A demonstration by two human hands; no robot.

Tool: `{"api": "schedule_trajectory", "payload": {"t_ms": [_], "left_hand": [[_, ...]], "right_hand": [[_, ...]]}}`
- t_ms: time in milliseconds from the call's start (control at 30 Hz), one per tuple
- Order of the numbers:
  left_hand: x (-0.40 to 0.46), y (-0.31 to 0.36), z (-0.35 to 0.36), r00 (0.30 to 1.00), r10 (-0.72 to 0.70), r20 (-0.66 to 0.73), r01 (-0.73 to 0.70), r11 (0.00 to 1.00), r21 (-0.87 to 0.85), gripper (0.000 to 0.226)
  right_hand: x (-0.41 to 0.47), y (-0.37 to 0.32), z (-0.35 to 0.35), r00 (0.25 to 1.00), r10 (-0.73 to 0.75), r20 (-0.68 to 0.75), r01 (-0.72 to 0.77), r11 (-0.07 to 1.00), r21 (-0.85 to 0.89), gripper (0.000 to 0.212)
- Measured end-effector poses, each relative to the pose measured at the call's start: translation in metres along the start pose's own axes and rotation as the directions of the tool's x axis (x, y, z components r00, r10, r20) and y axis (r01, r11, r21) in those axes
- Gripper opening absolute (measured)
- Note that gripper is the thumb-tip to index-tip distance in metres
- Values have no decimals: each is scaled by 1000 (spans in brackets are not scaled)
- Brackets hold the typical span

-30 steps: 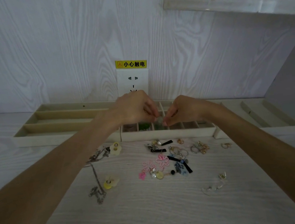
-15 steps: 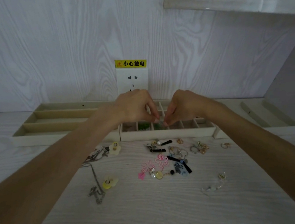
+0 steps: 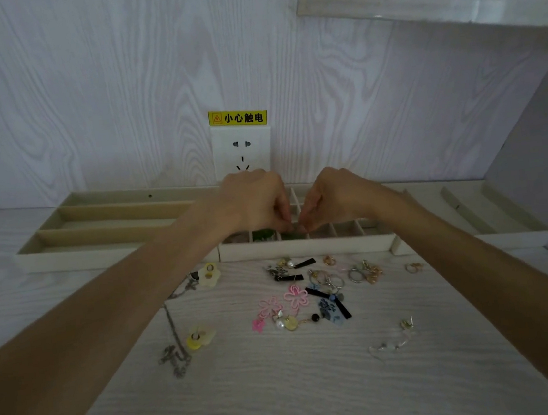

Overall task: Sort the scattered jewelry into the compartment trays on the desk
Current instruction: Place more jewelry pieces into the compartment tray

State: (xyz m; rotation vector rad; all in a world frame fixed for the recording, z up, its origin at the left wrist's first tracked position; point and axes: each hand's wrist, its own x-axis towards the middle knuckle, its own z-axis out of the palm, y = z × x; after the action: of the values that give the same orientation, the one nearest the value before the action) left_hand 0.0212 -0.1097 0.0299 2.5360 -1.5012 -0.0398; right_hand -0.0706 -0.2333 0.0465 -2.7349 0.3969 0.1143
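Cream-coloured, the small-compartment tray [image 3: 305, 248] lay with its long axis left to right near the tabletop's [image 3: 288, 395] far edge. Over it the left hand [image 3: 258, 205] and right hand [image 3: 330, 200] met with curled fingertips, pinching something too small to identify. Scattered jewelry [image 3: 297, 294] lay just in front, with bare tabletop nearer the person.

We see both hands meeting over the small-cell tray [image 3: 305, 246]: left hand [image 3: 258, 204] and right hand [image 3: 332, 198], fingers curled, fingertips nearly touching above a cell; what they pinch is too small to tell. Green pieces [image 3: 264, 234] lie in nearby cells. Loose jewelry [image 3: 297, 296] lies scattered on the desk [image 3: 288, 395] before the tray; a long-slot tray [image 3: 102, 228] sits left.
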Motion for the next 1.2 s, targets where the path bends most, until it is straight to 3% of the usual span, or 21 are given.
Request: {"api": "schedule_trajectory", "payload": {"t_ms": [100, 267, 400, 600, 767, 1000, 1200], "left_hand": [[-4, -7, -4, 997, -21, 78, 25, 998, -51, 20], [-12, -15, -15, 980, 28, 195, -4, 993, -119, 15], [-15, -6, -17, 984, 19, 177, -4, 996, -86, 21], [-15, -1, -15, 971, -20, 236, 25, 999, -22, 25], [-18, -1, -17, 988, -14, 156, 25, 997, -67, 27], [-15, 0, -10, 979, -14, 202, 27, 998, -63, 26], [-23, -6, -27, 997, -27, 68, 36, 989, -141, 19]], "right_hand": [[-5, 6, -12, 999, -44, 6, 44, 999, 18, 13], [-11, 12, -8, 986, -148, 74, 155, 983, -99, 32], [-10, 11, -3, 985, -170, -18, 162, 961, -225, 36], [-10, 4, -1, 986, -166, -3, 159, 948, -277, 42], [-14, 7, -9, 985, -163, -57, 151, 973, -175, 41], [-11, 10, -1, 990, -137, -19, 131, 975, -178, 45], [-27, 22, -24, 990, -135, -51, 137, 990, 37, 29]]}}
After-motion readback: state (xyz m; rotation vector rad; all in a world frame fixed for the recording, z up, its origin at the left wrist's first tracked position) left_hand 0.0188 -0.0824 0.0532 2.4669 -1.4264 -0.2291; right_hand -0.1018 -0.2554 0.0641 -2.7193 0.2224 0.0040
